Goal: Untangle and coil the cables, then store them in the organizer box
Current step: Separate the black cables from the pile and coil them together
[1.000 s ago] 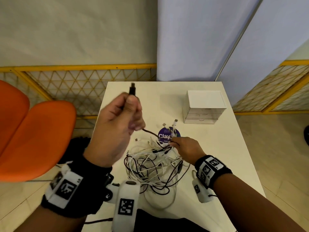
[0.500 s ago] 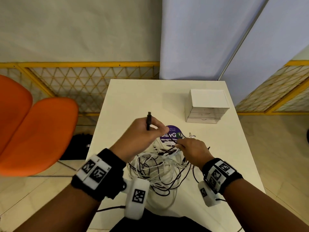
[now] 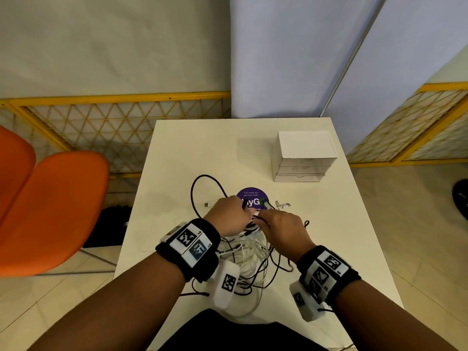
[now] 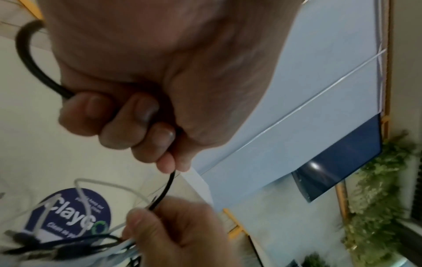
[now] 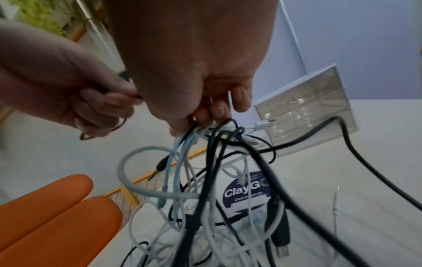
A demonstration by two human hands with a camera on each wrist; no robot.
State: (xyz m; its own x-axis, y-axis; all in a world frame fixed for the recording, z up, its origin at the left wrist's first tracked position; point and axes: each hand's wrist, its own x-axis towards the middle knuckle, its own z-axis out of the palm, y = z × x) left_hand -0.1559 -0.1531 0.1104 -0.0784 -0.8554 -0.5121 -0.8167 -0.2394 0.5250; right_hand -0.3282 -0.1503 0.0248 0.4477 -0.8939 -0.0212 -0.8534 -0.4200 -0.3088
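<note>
A tangle of black and white cables (image 3: 250,257) lies on the white table (image 3: 177,153) between my wrists. My left hand (image 3: 228,216) grips a black cable (image 3: 200,183) whose free part loops out to the far left; in the left wrist view its fingers (image 4: 128,119) curl round the black cable (image 4: 27,59). My right hand (image 3: 281,226) pinches a bunch of strands at the top of the tangle (image 5: 217,148), fingertips (image 5: 219,110) down. The white organizer box (image 3: 304,155) with clear drawers stands at the far right, shut.
A round purple sticker (image 3: 252,198) lies just beyond my hands, with loose white plugs (image 3: 282,205) beside it. An orange chair (image 3: 50,206) stands left of the table. A yellow mesh fence (image 3: 114,122) runs behind.
My left hand has come down from head height to the table with the black cable, which now trails in a loop to the far left. My right hand stayed on the tangle.
</note>
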